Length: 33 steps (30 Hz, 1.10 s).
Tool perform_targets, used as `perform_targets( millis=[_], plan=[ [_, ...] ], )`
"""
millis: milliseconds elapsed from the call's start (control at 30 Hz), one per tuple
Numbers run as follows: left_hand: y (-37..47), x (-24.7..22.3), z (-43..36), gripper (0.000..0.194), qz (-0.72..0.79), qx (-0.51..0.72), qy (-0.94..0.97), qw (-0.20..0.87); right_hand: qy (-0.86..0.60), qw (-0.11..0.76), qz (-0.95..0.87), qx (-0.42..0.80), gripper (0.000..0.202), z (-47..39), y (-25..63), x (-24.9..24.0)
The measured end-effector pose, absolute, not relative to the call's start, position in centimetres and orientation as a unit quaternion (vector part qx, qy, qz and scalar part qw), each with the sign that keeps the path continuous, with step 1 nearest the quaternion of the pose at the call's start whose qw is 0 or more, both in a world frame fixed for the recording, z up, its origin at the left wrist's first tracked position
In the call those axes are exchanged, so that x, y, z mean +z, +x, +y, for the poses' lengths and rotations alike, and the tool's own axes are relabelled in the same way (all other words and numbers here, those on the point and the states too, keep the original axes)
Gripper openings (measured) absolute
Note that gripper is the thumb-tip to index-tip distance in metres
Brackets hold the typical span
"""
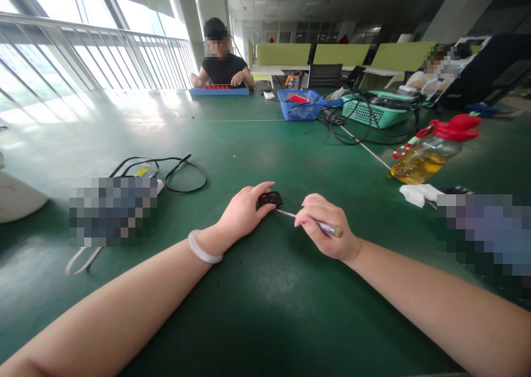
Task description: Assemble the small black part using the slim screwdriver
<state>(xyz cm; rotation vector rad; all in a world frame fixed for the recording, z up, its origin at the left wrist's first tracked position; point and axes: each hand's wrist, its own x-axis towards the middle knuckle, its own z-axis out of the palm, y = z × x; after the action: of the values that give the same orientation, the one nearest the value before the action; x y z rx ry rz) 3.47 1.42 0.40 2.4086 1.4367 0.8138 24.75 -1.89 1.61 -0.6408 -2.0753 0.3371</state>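
My left hand (244, 213) rests on the green table, thumb and fingers closed around the sides of a small black rectangular part (270, 198). Round openings show on the part's upper face, though its exact kind is too small to make out. In my right hand (326, 225) is a slim screwdriver (332, 230) with a purplish handle and a thin metal shaft. Its tip points left and lies at the near edge of the black part, close to my left thumb. Whether the tip touches the part I cannot tell.
Left of my hands lie a blurred-out device and a black cable (186, 189). A red-capped bottle (431, 150) and white tissue (418, 193) are on the right. Farther back stand a blue basket (301, 108), a green basket (373, 114) with cables, and a seated person (222, 70) at a blue tray.
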Motion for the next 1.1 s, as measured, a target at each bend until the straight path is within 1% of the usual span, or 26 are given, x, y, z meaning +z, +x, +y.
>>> perform_targets(
  millis=[133, 233, 300, 500, 733, 867, 1000, 1100],
  plan=[
    [3.4, 0.3, 1.5, 0.049, 0.504, 0.265, 0.810, 0.140, -0.242, 0.442, -0.857, 0.109, 0.016, -1.8, 24.6, 1.6],
    [3.3, 0.2, 1.5, 0.051, 0.503, 0.255, 0.817, 0.120, -0.251, 0.434, -0.859, 0.102, 0.015, -1.7, 24.5, 1.5],
    [3.2, 0.1, 1.6, 0.051, 0.493, 0.247, 0.828, 0.106, -0.260, 0.414, -0.867, 0.096, 0.013, -1.7, 24.5, 1.4],
    [3.2, -0.1, 1.9, 0.039, 0.465, 0.239, 0.846, 0.108, -0.269, 0.379, -0.883, 0.073, 0.013, -1.8, 24.1, 1.4],
    [3.2, -0.1, 1.9, 0.040, 0.460, 0.242, 0.847, 0.111, -0.265, 0.357, -0.896, -0.005, 0.015, -2.6, 23.9, 2.1],
    [3.2, 0.0, 1.9, 0.039, 0.465, 0.238, 0.845, 0.115, -0.261, 0.307, -0.915, -0.034, 0.017, -3.0, 23.6, 2.1],
    [3.2, 0.1, 1.9, 0.041, 0.471, 0.234, 0.842, 0.121, -0.267, 0.259, -0.927, -0.040, 0.018, -3.1, 23.4, 1.9],
    [3.2, 0.2, 1.9, 0.042, 0.472, 0.232, 0.841, 0.126, -0.272, 0.276, -0.922, -0.012, 0.017, -2.6, 23.5, 1.8]
  ],
)
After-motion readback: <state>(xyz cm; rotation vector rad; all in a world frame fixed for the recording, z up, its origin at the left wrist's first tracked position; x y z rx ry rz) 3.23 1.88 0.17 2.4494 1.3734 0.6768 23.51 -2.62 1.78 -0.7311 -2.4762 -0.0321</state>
